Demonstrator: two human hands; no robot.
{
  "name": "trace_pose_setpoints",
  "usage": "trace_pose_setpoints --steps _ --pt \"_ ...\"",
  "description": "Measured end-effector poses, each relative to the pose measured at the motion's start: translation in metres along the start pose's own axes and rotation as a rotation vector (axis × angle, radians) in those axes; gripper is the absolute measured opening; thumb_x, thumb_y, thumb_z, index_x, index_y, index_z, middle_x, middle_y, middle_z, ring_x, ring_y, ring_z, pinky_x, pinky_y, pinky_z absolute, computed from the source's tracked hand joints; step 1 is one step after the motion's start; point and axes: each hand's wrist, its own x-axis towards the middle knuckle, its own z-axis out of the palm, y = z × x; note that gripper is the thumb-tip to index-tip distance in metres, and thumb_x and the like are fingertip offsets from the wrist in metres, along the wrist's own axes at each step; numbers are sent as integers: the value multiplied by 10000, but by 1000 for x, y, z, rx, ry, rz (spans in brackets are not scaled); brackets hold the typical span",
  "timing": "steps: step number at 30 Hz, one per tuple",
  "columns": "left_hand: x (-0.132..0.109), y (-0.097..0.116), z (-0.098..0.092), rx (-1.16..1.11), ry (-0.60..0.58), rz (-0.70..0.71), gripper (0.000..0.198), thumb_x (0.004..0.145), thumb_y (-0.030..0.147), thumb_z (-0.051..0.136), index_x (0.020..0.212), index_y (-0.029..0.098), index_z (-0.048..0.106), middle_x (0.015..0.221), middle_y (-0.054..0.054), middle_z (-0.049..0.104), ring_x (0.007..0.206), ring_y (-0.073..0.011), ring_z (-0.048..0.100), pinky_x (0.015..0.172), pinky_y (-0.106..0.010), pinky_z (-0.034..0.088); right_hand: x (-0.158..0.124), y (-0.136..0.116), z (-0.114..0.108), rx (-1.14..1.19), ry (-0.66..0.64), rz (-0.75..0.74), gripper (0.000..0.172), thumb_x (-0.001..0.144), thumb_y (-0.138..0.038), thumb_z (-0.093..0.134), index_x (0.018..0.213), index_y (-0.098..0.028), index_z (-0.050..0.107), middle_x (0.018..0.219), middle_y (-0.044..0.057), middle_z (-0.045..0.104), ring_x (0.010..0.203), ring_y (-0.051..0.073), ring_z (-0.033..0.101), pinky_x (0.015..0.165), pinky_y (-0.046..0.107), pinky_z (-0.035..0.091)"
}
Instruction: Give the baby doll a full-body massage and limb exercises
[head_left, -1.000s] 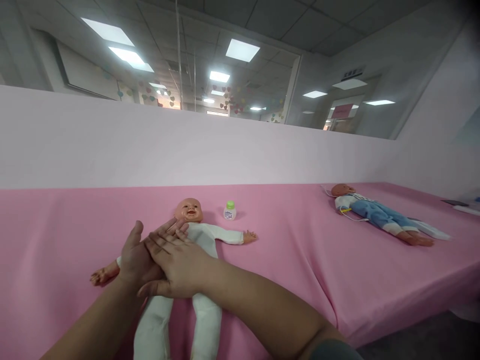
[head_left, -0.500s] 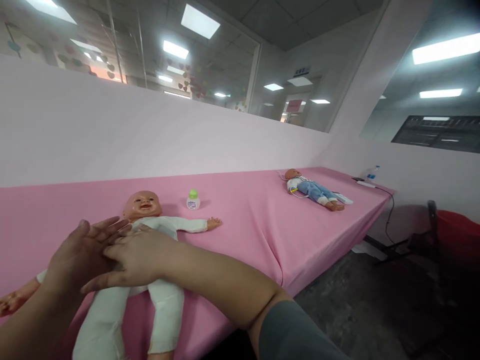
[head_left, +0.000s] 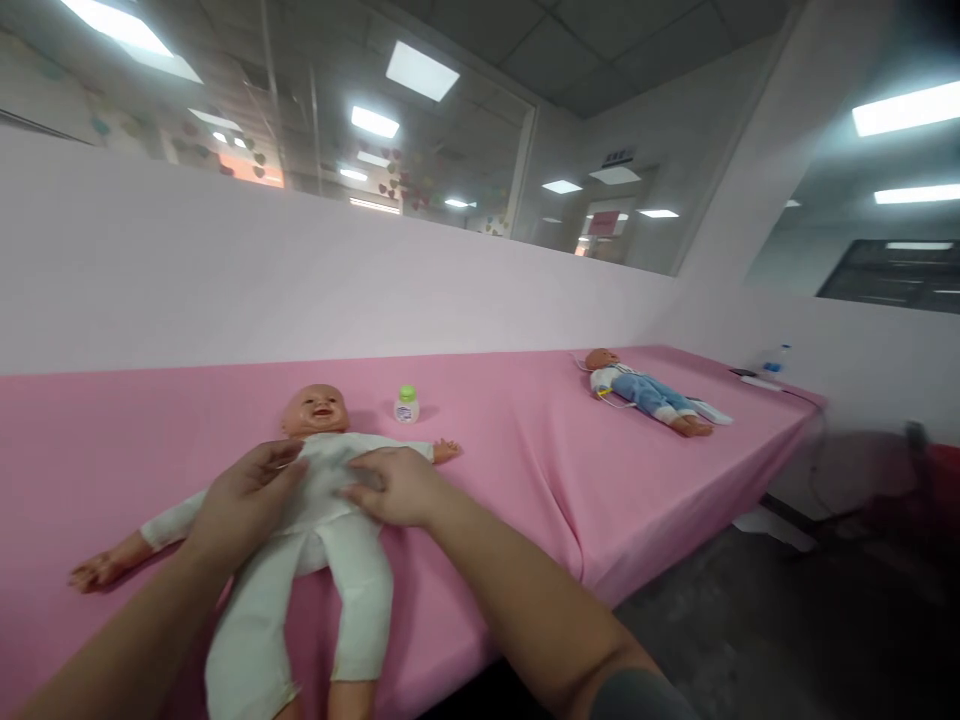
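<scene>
A baby doll (head_left: pixel 330 490) in a white cloth suit lies on its back on the pink-covered table, arms spread to both sides. My left hand (head_left: pixel 251 495) rests along one side of its chest, thumb apart from the fingers. On the opposite side, my right hand (head_left: pixel 401 487) touches the chest with its fingertips, thumb and fingers also apart. Neither hand grips anything that I can see. Beyond the doll's outstretched arm stands a small clear bottle (head_left: pixel 406 408) with a green cap.
Farther right on the pink cloth (head_left: pixel 510 450) lies a second doll (head_left: pixel 645 392) in blue trousers, with a cord around it. A water bottle (head_left: pixel 778 360) stands near the far right end. A white wall (head_left: pixel 337 290) with windows runs behind the table.
My hands, earlier together palm to back above the doll, have separated and come down onto either side of its chest. The view has shifted slightly left.
</scene>
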Motion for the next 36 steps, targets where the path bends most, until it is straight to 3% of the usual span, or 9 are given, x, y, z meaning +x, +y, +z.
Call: trace_pose_setpoints --steps 2,5,11,15,19,22,27,31,36 --pt "-3 -2 0 200 -5 80 552 794 577 729 1215 222 683 1193 -108 747 1133 -366 677 1076 -512 495 -3 9 0 36 33 103 540 936 -557 656 1352 -214 678 1356 80 706 1271 262 648 1096 387 494" --pt "-11 -1 2 462 -51 228 528 852 548 660 1252 207 706 1335 -143 702 1250 -391 630 1125 -530 449 -7 14 -3 74 4 102 515 926 -509 671 1349 -217 689 1349 81 711 1235 266 669 1071 382 509" --pt "-28 3 14 699 -283 326 432 925 357 555 1307 235 717 1434 -124 658 1371 -384 568 1167 -537 415 -16 6 -3 116 -179 -148 455 946 -376 640 1382 -251 672 1423 46 665 1368 234 582 1165 375 439" --pt "-33 2 10 761 -287 272 466 956 326 486 1358 203 688 1478 -144 618 1409 -368 539 1195 -543 381 -16 2 -1 140 -232 -231 450 965 -328 613 1411 -274 646 1504 40 593 1458 216 492 1245 409 342" --pt "-30 -1 0 780 -314 217 538 952 298 468 1456 168 607 1549 -149 542 1460 -337 485 1227 -520 346 -17 -3 0 255 -307 -318 384 999 -293 576 1368 -339 673 1447 -3 644 1450 187 501 1273 414 287" --pt "-23 -7 -7 747 -268 205 566 928 270 484 1474 157 583 1571 -154 512 1485 -334 450 1242 -518 322 -18 -7 2 270 -361 -301 390 1018 -327 567 1399 -364 641 1477 -6 616 1512 217 412 1296 490 210" --pt "-17 -21 -10 729 -259 196 637 866 163 463 1498 148 544 1570 -151 517 1478 -307 464 1241 -492 331 -18 -9 8 203 -407 -228 647 1011 -546 551 1589 -300 398 1677 56 322 1592 268 226 1305 537 132" --pt "-19 -28 -8 756 -261 224 657 879 161 435 1531 134 504 1581 -154 502 1477 -303 467 1236 -490 349 -9 -5 15 103 -431 -202 869 954 -697 545 1646 -266 243 1724 67 146 1616 305 82 1301 573 19" --pt "-18 -36 -8 639 -213 245 623 877 213 501 1496 172 562 1567 -119 523 1463 -316 484 1247 -495 338 17 11 28 -1 -398 -137 643 1076 -569 332 1648 -289 246 1729 34 153 1621 252 70 1300 566 18"
